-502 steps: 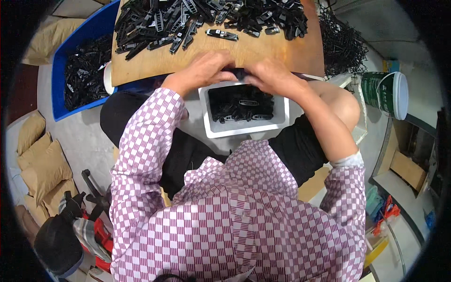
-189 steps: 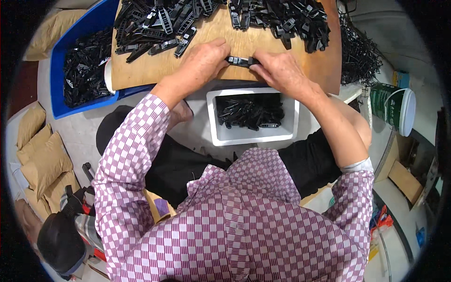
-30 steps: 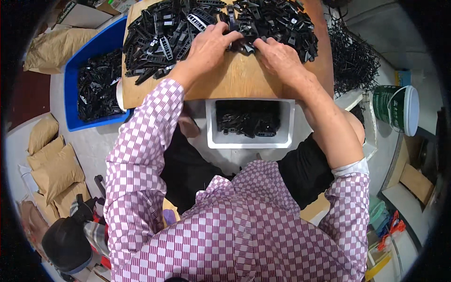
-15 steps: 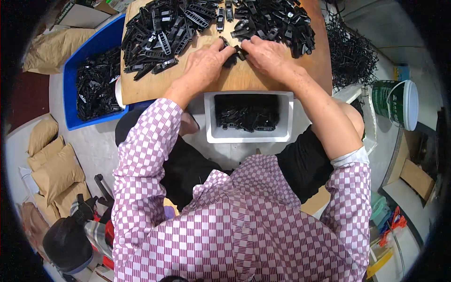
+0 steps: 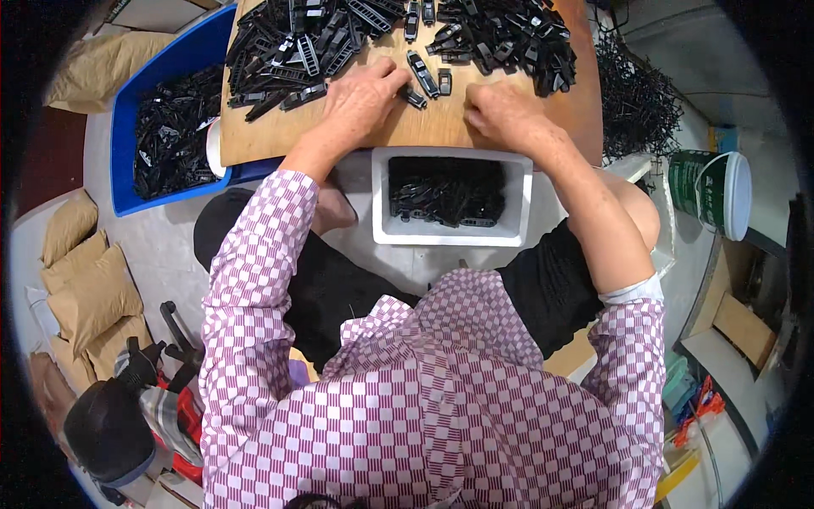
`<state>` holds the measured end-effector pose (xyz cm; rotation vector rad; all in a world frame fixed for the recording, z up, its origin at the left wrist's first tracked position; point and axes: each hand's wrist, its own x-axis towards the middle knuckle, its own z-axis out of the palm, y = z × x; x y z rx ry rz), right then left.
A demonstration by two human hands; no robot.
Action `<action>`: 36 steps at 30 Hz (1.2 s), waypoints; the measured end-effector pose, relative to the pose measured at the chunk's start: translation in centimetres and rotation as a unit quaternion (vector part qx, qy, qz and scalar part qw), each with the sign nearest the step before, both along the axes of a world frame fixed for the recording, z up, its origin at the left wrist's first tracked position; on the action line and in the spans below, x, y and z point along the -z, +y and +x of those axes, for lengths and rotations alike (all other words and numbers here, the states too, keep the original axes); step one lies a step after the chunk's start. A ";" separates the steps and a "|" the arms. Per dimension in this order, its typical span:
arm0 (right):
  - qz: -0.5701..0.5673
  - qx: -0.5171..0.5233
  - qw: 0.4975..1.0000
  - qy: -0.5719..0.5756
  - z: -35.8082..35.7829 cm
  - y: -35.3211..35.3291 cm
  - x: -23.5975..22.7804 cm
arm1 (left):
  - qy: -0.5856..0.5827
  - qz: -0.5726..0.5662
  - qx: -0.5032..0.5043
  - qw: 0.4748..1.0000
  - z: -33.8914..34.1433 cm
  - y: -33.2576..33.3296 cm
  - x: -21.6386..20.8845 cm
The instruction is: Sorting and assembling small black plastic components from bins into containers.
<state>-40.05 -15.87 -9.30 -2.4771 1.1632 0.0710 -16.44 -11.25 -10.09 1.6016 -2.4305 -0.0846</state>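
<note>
My left hand (image 5: 365,95) rests on the wooden tabletop, its fingers curled round the near end of a small black plastic part (image 5: 414,97). My right hand (image 5: 502,110) is closed near the table's front edge, thumb against fingers; whatever may be inside is hidden. Between the hands lie a long slotted black part (image 5: 422,73) and a short black part (image 5: 445,82), both untouched. Beyond my left hand spreads a heap of long ladder-like black parts (image 5: 305,51), and beyond my right hand a pile of shorter ones (image 5: 509,42).
Below the table edge, between my knees, stands a white foam box (image 5: 381,229) holding black parts. A blue bin (image 5: 121,161) with more parts is at the left. On the right are a tangle of thin black pieces (image 5: 636,102) and a green bucket (image 5: 691,187). Brown packages (image 5: 93,297) lie lower left.
My hands have drawn apart, the right one moving right and toward me. The long and short black parts now lie exposed between them. The view has shifted slightly.
</note>
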 end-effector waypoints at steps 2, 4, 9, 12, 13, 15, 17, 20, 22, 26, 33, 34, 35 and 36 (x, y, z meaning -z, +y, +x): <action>0.012 -0.002 1.000 -0.003 0.1 -0.6 0.6 | -0.032 0.042 0.002 0.999 -0.1 0.0 0.1; 0.035 0.000 0.999 -0.014 0.2 -1.4 1.3 | -0.046 0.064 0.006 0.997 -0.6 0.0 -0.2; 0.027 0.048 0.983 -0.177 -0.1 -2.2 2.2 | -0.019 0.054 0.014 0.998 -1.3 0.5 -0.9; 0.014 -0.058 0.980 -0.190 -1.6 -2.9 -0.2 | 0.003 0.067 -0.002 0.998 -0.8 0.9 -1.1; 0.016 -0.058 0.980 -0.188 -2.0 -2.7 -0.3 | 0.000 0.062 0.003 0.998 -0.5 0.8 -1.1; -0.018 -0.113 0.980 -0.164 -2.7 -2.2 -0.5 | -0.006 0.052 0.010 0.999 0.0 0.8 -1.1; -0.033 -0.143 0.977 -0.153 -2.5 -1.8 -0.2 | -0.008 0.051 0.009 0.999 0.2 0.9 -1.1; -0.052 -0.187 0.969 -0.156 -1.5 -1.1 1.1 | -0.011 0.045 0.016 0.999 -0.1 0.7 -1.1; -0.042 -0.174 0.972 -0.154 -1.7 -1.2 1.3 | -0.012 0.062 0.021 0.998 -0.6 0.7 -0.9; -0.024 -0.138 0.977 -0.162 -1.4 -1.0 1.9 | 0.032 0.075 0.010 0.997 -0.7 1.2 -1.0; -0.076 -0.108 0.962 -0.238 -0.4 0.0 2.5 | 0.075 0.091 0.020 0.993 -0.3 1.0 -0.6; -0.078 -0.111 0.966 -0.221 0.0 0.4 2.1 | 0.084 0.093 0.030 0.992 -0.4 1.0 -0.4; -0.079 -0.114 0.969 -0.205 0.5 1.0 1.3 | 0.091 0.095 0.042 0.990 -0.5 1.1 -0.4; -0.081 -0.117 0.972 -0.188 0.8 1.4 0.8 | 0.092 0.098 0.040 0.990 -0.4 1.2 -0.4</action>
